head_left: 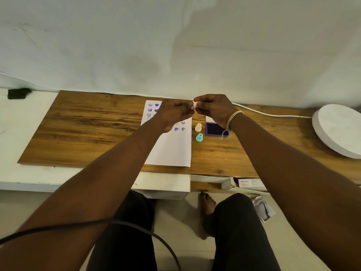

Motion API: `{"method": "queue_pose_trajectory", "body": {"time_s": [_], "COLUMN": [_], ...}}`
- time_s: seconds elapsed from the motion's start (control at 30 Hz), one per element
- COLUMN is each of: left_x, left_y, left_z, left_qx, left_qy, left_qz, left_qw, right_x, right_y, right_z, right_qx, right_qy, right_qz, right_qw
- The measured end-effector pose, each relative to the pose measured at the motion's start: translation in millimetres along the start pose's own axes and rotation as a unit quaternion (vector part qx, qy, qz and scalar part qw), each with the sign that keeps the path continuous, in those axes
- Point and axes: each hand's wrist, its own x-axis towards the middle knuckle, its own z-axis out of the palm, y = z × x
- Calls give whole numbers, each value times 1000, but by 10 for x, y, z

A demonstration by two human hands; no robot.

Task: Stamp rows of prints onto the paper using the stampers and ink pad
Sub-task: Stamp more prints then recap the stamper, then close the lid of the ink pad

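Both hands, left hand (pixel 173 114), right hand (pixel 214 109), pinching pink stamper (pixel 194 104), long axis horizontal, above paper (pixel 172 149)

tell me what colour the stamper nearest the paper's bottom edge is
Teal stamper, clearest in the head view.

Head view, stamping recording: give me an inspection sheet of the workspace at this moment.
Surface: wooden board lying on a white desk.
Job's things: paper with purple prints across its top, lower part blank; cream stamper and teal stamper upright beside open ink pad.
Clutter: white round disc; dark object far left.
Grips: left hand and right hand pinch a small pink stamper above the paper.
Cables: white cable along the wall; black cable over the lap.
Surroundings: pale wall, floor, papers under the desk.
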Motion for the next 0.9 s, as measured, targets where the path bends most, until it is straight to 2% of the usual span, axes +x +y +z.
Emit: {"method": "queue_pose_trajectory", "body": {"time_s": [0.1, 0.17, 0.3, 0.4, 0.53, 0.6, 0.63, 0.67, 0.73, 0.8, 0.9], "left_x": [-27, -48, -79, -50, 15, 78, 103, 113, 101, 77, 105], "left_y": [35, 44, 69, 83, 42, -8, -60, -132, -311, -501, -744], "left_z": [-12, -18, 22, 28, 28, -1, -38, -86, -207, -325, -448], "left_qx": [5, 44, 162, 206, 217, 223, 240, 269, 339, 413, 515], "left_qy": [5, 5, 32, 39, 30, 52, 69, 80, 65, 26, -14], "left_qz": [5, 58, 166, 180, 149, 110, 93, 84, 86, 103, 121], "left_qw": [1000, 997, 972, 961, 964, 967, 964, 956, 934, 905, 849], "right_x": [28, 54, 84, 106, 214, 335, 398, 457, 557, 622, 704], "right_y": [-7, -16, -27, -19, -59, -62, -48, -21, 55, 148, 280], "right_z": [-14, -35, -98, -118, -127, -123, -127, -135, -149, -113, 22], "right_qx": [-42, -40, 69, 100, 84, 20, -54, -154, -337, -412, -462], "right_qy": [-13, -27, -49, -56, -34, 19, 47, 68, 89, 93, 77], "right_qz": [-16, -9, 44, 65, 59, 47, 37, 25, 2, -10, -12], "right_qw": [999, 999, 995, 991, 994, 998, 997, 985, 937, 906, 883]}}
